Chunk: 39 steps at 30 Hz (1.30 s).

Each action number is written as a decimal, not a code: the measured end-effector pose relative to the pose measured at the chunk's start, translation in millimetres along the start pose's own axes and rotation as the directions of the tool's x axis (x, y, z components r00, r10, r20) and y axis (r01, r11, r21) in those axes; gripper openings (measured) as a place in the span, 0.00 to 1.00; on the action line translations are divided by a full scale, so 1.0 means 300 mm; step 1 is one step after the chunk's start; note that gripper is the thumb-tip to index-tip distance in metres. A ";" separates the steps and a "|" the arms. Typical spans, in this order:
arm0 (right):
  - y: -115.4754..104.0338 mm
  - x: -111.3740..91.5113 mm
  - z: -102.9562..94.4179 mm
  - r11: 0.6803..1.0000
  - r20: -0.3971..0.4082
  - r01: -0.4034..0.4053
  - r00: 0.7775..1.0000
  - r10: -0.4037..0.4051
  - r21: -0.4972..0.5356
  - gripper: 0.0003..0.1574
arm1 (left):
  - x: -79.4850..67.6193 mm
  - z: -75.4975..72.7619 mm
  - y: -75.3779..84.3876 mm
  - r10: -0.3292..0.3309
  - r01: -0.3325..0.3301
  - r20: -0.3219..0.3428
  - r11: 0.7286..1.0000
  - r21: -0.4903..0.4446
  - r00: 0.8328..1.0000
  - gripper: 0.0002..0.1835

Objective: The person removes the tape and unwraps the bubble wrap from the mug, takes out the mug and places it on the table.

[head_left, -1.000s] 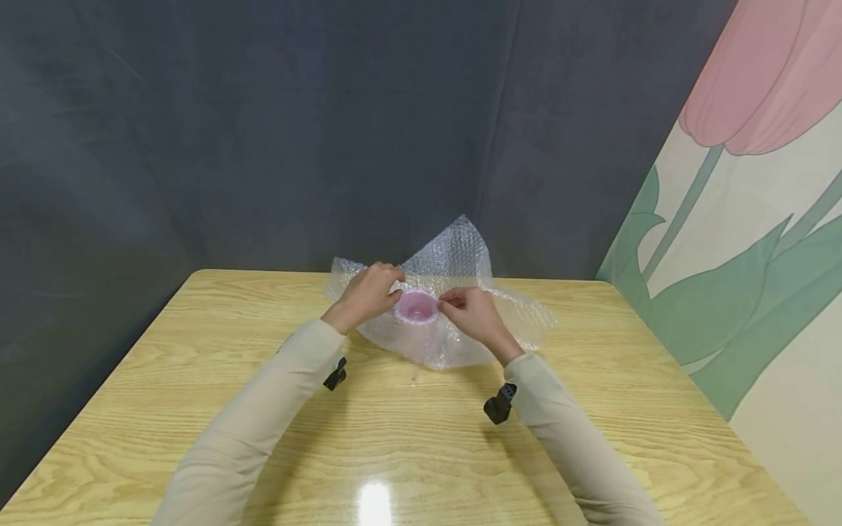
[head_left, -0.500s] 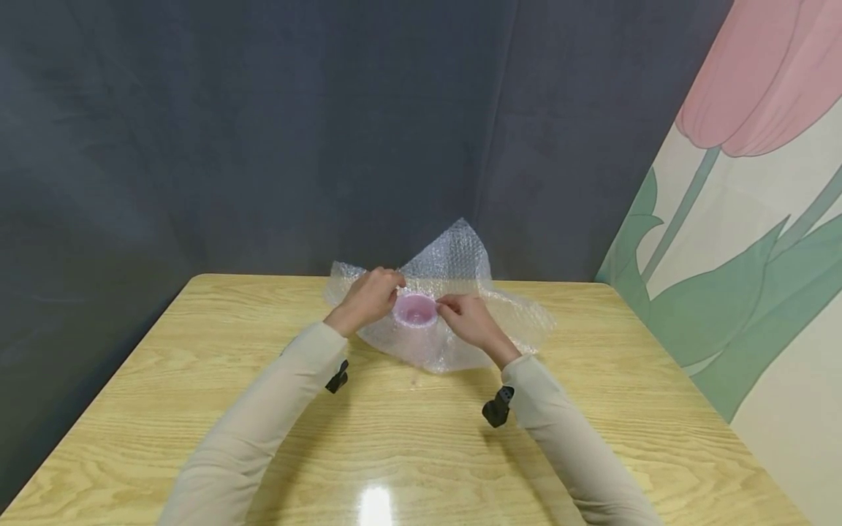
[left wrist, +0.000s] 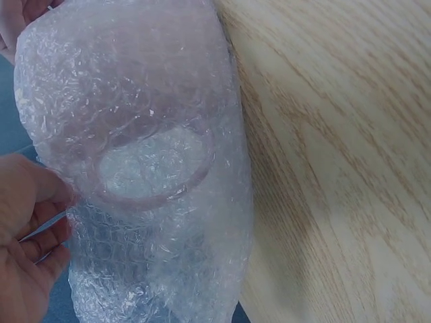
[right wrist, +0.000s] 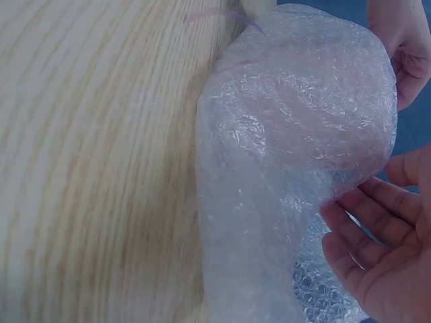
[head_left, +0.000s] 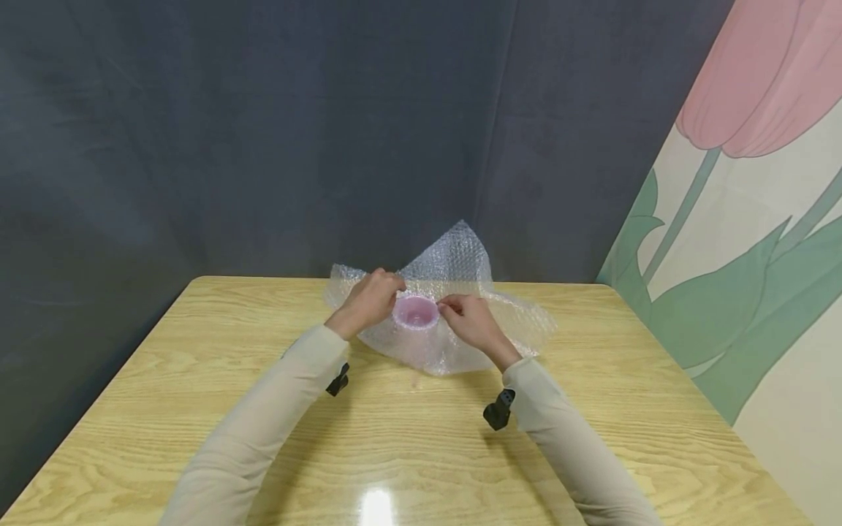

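A pink mug (head_left: 416, 313) stands upright near the table's far edge, with bubble wrap (head_left: 454, 256) drawn up around its sides. Its open mouth shows in the head view. Through the film, the left wrist view shows the looped handle (left wrist: 151, 202). My left hand (head_left: 372, 298) pinches the wrap at the mug's left rim, thumb against fingers. Opposite it, my right hand (head_left: 475, 321) pinches the wrap by the right rim. In the right wrist view, the right hand's fingers (right wrist: 367, 232) are bent at the film's edge. The mug's base is hidden under the wrap.
The wood-grain table (head_left: 395, 438) extends toward me. Loose wrap spreads left and right of the mug, and one corner stands up behind it. A dark curtain (head_left: 296, 131) hangs behind the far edge. A tulip-painted panel (head_left: 743, 256) borders the right side.
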State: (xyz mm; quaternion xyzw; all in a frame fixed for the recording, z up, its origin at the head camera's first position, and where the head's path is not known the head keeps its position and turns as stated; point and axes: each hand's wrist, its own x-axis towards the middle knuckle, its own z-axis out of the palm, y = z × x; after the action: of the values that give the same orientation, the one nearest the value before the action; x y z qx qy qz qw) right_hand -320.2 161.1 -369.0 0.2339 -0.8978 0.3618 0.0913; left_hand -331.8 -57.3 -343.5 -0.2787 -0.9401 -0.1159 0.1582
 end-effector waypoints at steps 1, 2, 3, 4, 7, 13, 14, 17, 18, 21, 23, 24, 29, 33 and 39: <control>0.000 0.000 0.000 1.000 -0.002 -0.003 1.000 0.003 0.001 0.14 | -0.001 0.000 0.000 0.004 -0.004 -0.003 1.000 0.003 1.000 0.15; 0.000 0.001 0.001 1.000 -0.005 -0.006 1.000 0.006 0.002 0.14 | -0.002 0.000 0.000 0.008 -0.008 -0.006 1.000 0.005 1.000 0.14; 0.001 0.002 0.001 1.000 -0.008 -0.008 1.000 0.008 0.004 0.14 | -0.003 0.001 0.000 0.013 -0.013 -0.010 1.000 0.008 1.000 0.14; 0.000 0.001 0.001 1.000 -0.011 -0.012 1.000 0.012 0.006 0.14 | -0.003 0.001 0.000 0.014 -0.014 -0.012 1.000 0.008 1.000 0.13; 0.001 0.004 0.001 1.000 -0.021 -0.021 1.000 0.021 0.007 0.13 | -0.003 0.004 -0.002 0.015 -0.015 -0.017 1.000 0.009 1.000 0.12; 0.003 0.006 0.001 0.999 -0.042 -0.035 0.999 0.034 -0.009 0.10 | 0.001 0.009 -0.006 0.003 -0.003 -0.004 1.000 0.016 1.000 0.11; 0.003 0.007 0.001 0.999 -0.045 -0.036 0.998 0.035 -0.011 0.10 | 0.001 0.010 -0.006 0.003 -0.003 -0.004 1.000 0.018 1.000 0.10; 0.005 0.009 0.003 0.999 -0.053 -0.038 0.998 0.037 -0.012 0.09 | 0.002 0.010 -0.007 0.003 -0.002 -0.007 1.000 0.018 1.000 0.10; 0.005 0.009 0.003 0.999 -0.055 -0.039 0.998 0.038 -0.012 0.09 | 0.002 0.010 -0.007 0.003 -0.003 -0.008 1.000 0.018 1.000 0.11; 0.008 0.009 0.004 0.999 -0.061 -0.039 0.997 0.038 -0.014 0.08 | 0.002 0.009 -0.007 0.000 0.000 -0.009 1.000 0.009 1.000 0.11; 0.009 0.009 0.005 0.999 -0.063 -0.040 0.997 0.039 -0.015 0.07 | 0.002 0.009 -0.007 -0.002 0.002 -0.009 1.000 0.002 1.000 0.12; 0.009 0.009 0.005 0.999 -0.064 -0.039 0.997 0.037 -0.018 0.07 | 0.001 0.009 -0.008 -0.002 0.002 -0.011 1.000 0.000 1.000 0.12; 0.010 0.006 0.007 1.000 -0.069 -0.005 0.998 0.003 -0.026 0.06 | -0.001 0.011 -0.010 -0.002 0.002 -0.016 1.000 -0.016 1.000 0.12; 0.009 0.001 0.010 0.999 -0.073 0.024 0.997 -0.026 -0.027 0.05 | -0.004 0.012 -0.010 -0.001 0.001 -0.033 1.000 -0.006 0.999 0.11; 0.010 -0.003 0.017 0.999 -0.087 0.025 0.996 -0.028 -0.036 0.04 | -0.008 0.010 -0.014 0.005 -0.005 -0.061 1.000 0.005 0.998 0.11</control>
State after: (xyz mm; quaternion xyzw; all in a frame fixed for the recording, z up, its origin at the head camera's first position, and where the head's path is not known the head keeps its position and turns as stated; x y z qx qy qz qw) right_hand -320.9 159.9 -374.8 0.2281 -0.8960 0.3547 0.1392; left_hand -332.9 -60.9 -347.6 -0.2769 -0.9345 -0.1215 0.1877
